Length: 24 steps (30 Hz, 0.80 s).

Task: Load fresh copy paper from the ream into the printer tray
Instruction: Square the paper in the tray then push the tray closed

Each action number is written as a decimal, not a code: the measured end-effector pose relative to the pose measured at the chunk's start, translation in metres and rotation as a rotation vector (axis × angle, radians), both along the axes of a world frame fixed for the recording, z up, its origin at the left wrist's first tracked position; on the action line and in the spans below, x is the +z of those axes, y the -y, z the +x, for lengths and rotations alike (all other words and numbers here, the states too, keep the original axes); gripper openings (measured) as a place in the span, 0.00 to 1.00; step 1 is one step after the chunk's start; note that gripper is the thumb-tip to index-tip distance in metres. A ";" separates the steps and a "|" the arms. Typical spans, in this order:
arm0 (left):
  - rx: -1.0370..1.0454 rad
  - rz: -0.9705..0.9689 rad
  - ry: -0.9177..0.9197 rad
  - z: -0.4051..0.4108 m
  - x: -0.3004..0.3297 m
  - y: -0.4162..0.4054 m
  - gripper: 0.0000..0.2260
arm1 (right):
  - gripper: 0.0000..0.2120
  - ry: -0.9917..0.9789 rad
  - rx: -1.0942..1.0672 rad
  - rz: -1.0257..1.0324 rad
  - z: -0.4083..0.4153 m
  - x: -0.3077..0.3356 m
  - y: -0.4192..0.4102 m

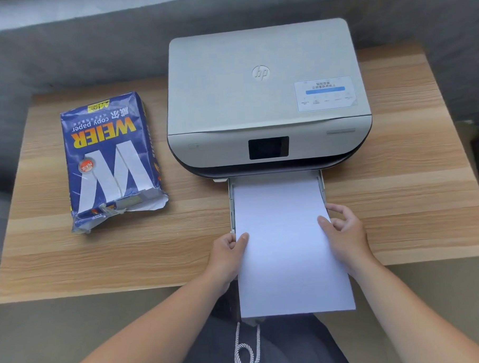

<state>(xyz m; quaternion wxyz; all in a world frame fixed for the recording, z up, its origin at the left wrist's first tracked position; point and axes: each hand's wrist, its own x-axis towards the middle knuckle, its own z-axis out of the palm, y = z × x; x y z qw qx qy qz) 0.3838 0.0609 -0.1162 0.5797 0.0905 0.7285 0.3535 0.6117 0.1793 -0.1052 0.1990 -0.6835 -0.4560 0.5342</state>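
A: Where does the paper stand?

B: A stack of white paper (pixel 288 247) lies lengthwise with its far end inside the pulled-out tray (pixel 321 183) of the printer (pixel 265 98), and its near end sticks out past the front edge of the bench (pixel 411 190), over the person's lap. The left hand (pixel 227 253) pinches the stack's left edge, thumb on top. The right hand (pixel 345 231) grips the right edge the same way, with fingers curled just beside the tray's right wall.

A: So the step is sliding it home?

B: I judge so. To do it well, keep the stack square to the tray walls and push both sides evenly, so that no corner catches. The sheets look a touch skewed, with the near end drifting right, so I would straighten them first. Keep the stack low and flat, since a sagging near end could buckle.

A: And the ream?

B: The ream (pixel 111 159), a blue wrapper torn open at its near end, lies well to the left of the printer, out of the way.

A: Room to work?

B: Plenty. The bench is bare on both sides of the tray. The tight spots are the tray's side walls and the dark slot under the printer's front. The right fingers should clear that wall as the paper advances.
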 end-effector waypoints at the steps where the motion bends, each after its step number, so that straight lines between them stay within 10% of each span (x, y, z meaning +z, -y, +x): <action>1: 0.010 0.002 0.001 -0.001 -0.001 -0.003 0.14 | 0.12 -0.004 -0.009 0.001 -0.001 -0.001 -0.002; 24: 0.036 -0.129 -0.097 -0.006 -0.009 -0.008 0.11 | 0.12 0.219 -0.077 0.245 -0.052 -0.011 -0.064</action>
